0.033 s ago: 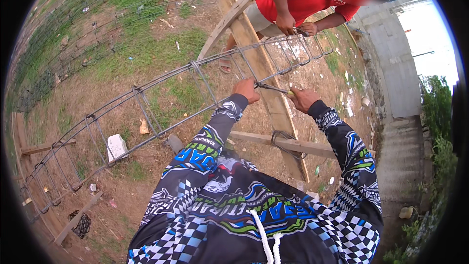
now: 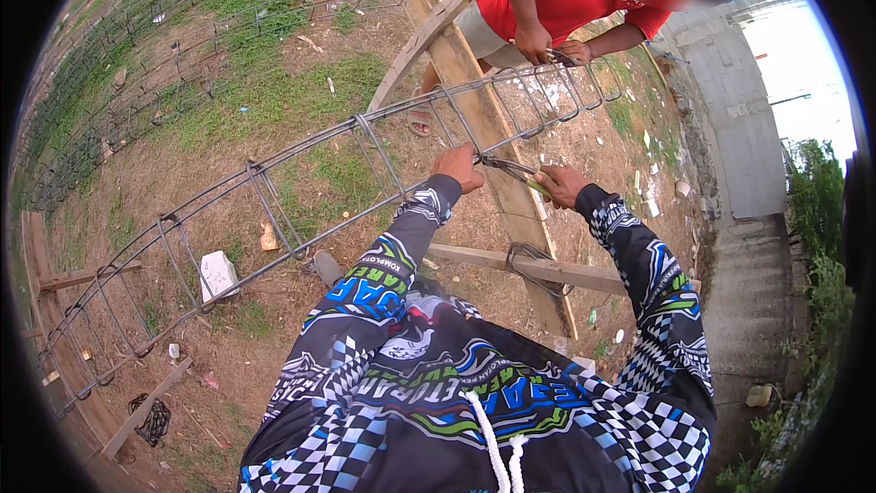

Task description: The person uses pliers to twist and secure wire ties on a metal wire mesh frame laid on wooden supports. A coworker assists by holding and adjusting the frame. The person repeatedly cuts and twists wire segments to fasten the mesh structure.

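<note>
A long rebar cage (image 2: 315, 137), made of steel bars with square stirrups, stretches from the lower left to the upper right. My left hand (image 2: 459, 169) is closed on its near bar beside a stirrup joint. In my right hand (image 2: 562, 185) are pliers (image 2: 507, 166) with yellow-green handles, and their jaws meet the joint by my left fingertips. Any tie wire there is too small to make out. Across the cage, another person in a red shirt (image 2: 584, 0) has both hands at its far right end, holding a dark tool (image 2: 559, 58).
A wooden trestle with a slanted plank (image 2: 500, 183) supports the cage; a wire coil (image 2: 538, 269) hangs on its crosspiece (image 2: 584, 276). Another wooden support (image 2: 78, 356) stands at the left. A white block (image 2: 218, 276) lies on the ground. More cages (image 2: 128, 96) lie on the grass.
My right hand has turned the pliers slightly: their handles now tilt lower and both show side by side. My left hand and the cage have stayed in place.
</note>
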The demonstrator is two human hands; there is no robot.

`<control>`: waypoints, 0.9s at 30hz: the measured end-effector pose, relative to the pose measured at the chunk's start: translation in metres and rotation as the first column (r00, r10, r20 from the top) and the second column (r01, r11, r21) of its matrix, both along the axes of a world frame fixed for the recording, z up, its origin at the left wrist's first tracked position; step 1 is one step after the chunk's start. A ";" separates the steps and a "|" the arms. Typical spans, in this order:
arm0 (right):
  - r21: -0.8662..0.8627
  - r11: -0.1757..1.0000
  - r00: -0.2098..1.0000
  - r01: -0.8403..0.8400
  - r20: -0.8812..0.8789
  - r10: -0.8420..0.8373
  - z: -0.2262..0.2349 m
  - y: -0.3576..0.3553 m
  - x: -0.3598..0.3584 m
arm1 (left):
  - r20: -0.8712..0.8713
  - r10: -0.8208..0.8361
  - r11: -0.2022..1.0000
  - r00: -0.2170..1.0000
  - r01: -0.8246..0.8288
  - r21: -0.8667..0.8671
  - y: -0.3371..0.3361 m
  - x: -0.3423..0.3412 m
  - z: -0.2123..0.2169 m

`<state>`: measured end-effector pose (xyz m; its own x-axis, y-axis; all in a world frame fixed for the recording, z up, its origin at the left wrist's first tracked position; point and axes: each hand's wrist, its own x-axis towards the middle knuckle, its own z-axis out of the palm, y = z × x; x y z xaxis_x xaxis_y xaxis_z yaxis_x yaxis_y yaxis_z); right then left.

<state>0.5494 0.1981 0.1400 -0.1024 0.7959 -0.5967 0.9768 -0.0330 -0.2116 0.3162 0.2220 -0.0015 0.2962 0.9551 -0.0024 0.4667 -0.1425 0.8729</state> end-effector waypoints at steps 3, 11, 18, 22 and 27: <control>-0.428 0.837 0.894 0.340 -0.129 -0.429 -0.003 0.014 0.000 | 0.006 -0.014 0.999 1.000 0.014 -0.031 0.002 -0.001 -0.001; 0.331 0.706 0.749 -0.627 0.507 0.427 0.019 -0.003 -0.022 | 0.008 0.035 0.999 0.999 -0.036 0.028 0.004 -0.001 -0.009; 0.427 0.278 0.505 -0.861 0.648 0.570 0.021 0.008 -0.004 | 0.017 0.001 1.000 1.000 -0.002 0.015 0.003 0.002 -0.012; -0.074 0.994 0.996 -0.083 0.031 0.085 0.018 0.022 -0.009 | -0.009 0.004 1.000 1.000 -0.004 -0.010 0.003 0.005 -0.011; -0.302 0.951 0.994 0.065 0.102 -0.035 0.017 0.031 -0.017 | -0.015 0.019 1.000 1.000 -0.019 0.009 0.004 0.001 -0.012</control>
<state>0.5324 0.2292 0.1574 0.0015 0.5772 -0.8166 0.9873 -0.1307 -0.0905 0.3171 0.2263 -0.0138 0.2782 0.9605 0.0015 0.4825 -0.1411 0.8644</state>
